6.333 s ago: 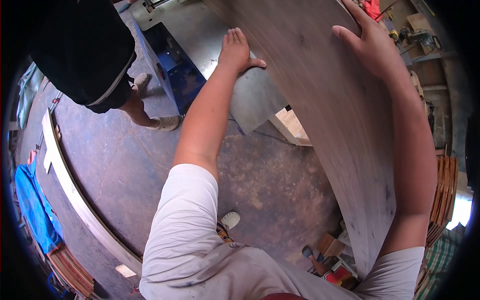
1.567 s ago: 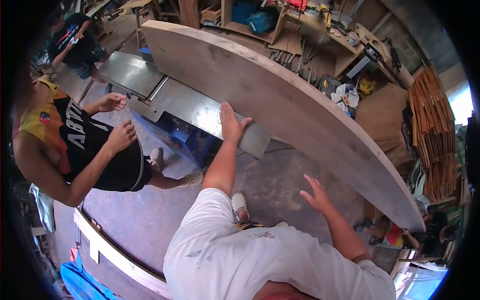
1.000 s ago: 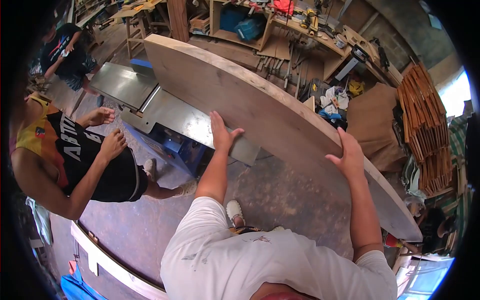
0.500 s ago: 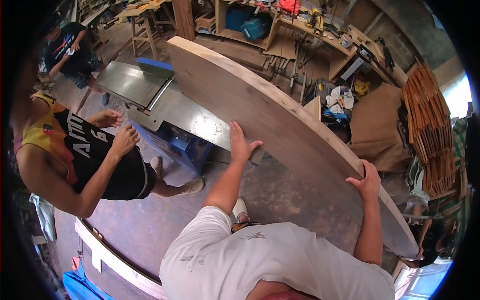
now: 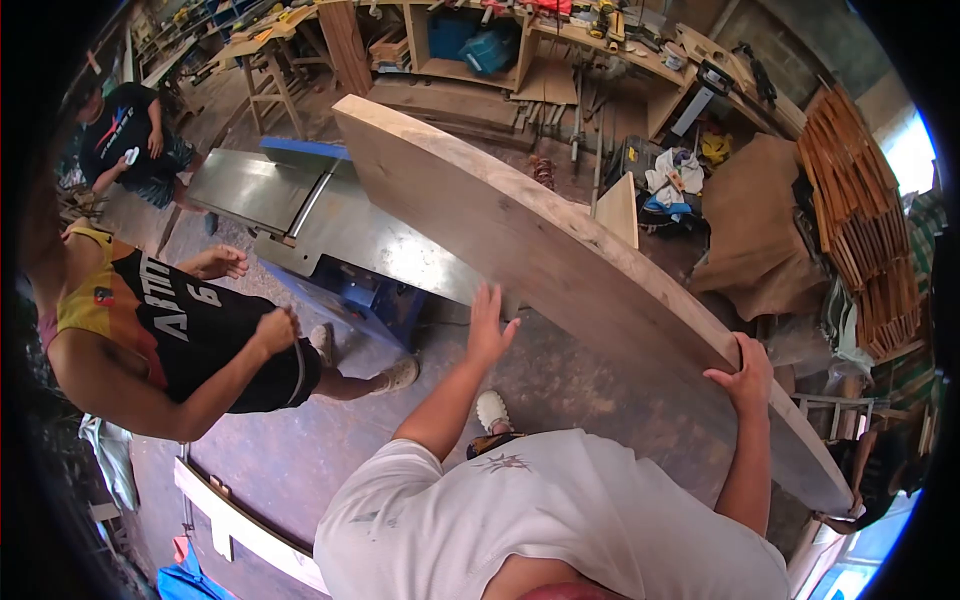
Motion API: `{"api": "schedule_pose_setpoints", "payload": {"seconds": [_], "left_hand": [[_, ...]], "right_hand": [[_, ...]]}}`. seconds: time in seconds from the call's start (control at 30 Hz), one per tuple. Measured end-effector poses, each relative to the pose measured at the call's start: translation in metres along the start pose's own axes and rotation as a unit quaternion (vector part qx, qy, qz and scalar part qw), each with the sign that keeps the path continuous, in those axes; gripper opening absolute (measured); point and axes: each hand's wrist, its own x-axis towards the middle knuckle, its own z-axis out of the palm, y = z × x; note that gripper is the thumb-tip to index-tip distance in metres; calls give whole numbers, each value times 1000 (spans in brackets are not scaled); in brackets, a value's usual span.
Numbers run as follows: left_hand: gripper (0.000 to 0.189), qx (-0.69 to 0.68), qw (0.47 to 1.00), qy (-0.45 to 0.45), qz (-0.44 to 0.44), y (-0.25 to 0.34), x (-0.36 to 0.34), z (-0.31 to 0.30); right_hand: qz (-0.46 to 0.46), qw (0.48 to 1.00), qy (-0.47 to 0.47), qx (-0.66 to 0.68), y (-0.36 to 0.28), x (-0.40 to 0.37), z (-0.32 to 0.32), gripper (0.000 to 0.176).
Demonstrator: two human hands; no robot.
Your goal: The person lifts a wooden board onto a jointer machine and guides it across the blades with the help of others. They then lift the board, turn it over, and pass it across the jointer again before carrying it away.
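Note:
A thick, wide wooden board (image 5: 560, 250) stands on its long edge, running from the metal-topped jointer (image 5: 400, 250) toward the lower right. My right hand (image 5: 745, 378) is wrapped over the board's top edge, thumb against the near face. By the board's lower part is my left hand (image 5: 488, 328), open with fingers spread and palm toward the face; it overlaps the jointer table's end in this view. At the far right end, another person's hand (image 5: 856, 508) is at the board.
A person in a black and yellow jersey (image 5: 175, 320) stands at left beside the jointer. Farther back is a person in a dark T-shirt (image 5: 125, 135). A cluttered workbench (image 5: 640, 55) lines the back. Stacked wooden slats (image 5: 850, 220) stand at right, a white curved piece (image 5: 245, 525) at lower left.
My left hand has shifted slightly down and right, its fingers no longer flat on the board. My right hand keeps its hold. The jersey wearer's nearer hand has closed and dropped a little.

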Motion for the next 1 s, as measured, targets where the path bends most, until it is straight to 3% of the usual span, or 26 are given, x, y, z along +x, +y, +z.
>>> {"api": "schedule_pose_setpoints", "payload": {"seconds": [0.03, 0.1, 0.13, 0.2, 0.23, 0.3, 0.33, 0.4, 0.43, 0.5, 0.6, 0.8, 1.0], "left_hand": [[85, 2, 1000, -1, -1, 2, -8, -2], [65, -46, 999, -13, 7, 8, -24, -3], [65, -45, 999, -16, 8, 7, -33, -2], [42, -26, 998, -18, 47, 1, -50, 2], [42, -24, 998, -22, 47, -1, -61, 3], [24, -78, 994, -74, -14, -3, -80, 6], [24, -74, 994, -77, -12, -2, -89, 9], [16, -164, 960, -148, -173, -1, -111, 9], [16, -158, 960, -152, -172, -5, -124, 9], [22, -164, 922, -199, -287, -11, -148, 5], [33, -86, 909, -207, -351, 14, -177, -21], [58, 21, 930, -171, -324, 16, -235, -48], [75, 54, 921, -259, -287, -11, -247, -71]], "right_hand": [[1, 1000, -3, -3, -2, -1, -1, 83], [4, 1000, -3, 10, -2, -4, -3, 82], [6, 1000, -2, 22, -4, -7, -4, 82], [9, 1000, -10, 26, -9, -9, -7, 82], [10, 999, -16, 28, -11, -11, -8, 81], [7, 999, -27, 33, -14, -16, -10, 80], [2, 999, -37, 36, -13, -19, -11, 78], [0, 998, -38, 55, -19, -26, -16, 77], [-8, 997, -41, 71, -22, -31, -18, 77], [-10, 995, -41, 87, -26, -41, -20, 76], [-9, 992, -60, 109, -31, -49, -25, 75], [-13, 992, -71, 106, -43, -72, -29, 70], [20, 998, -29, 58, -68, -99, -19, 69]]}}
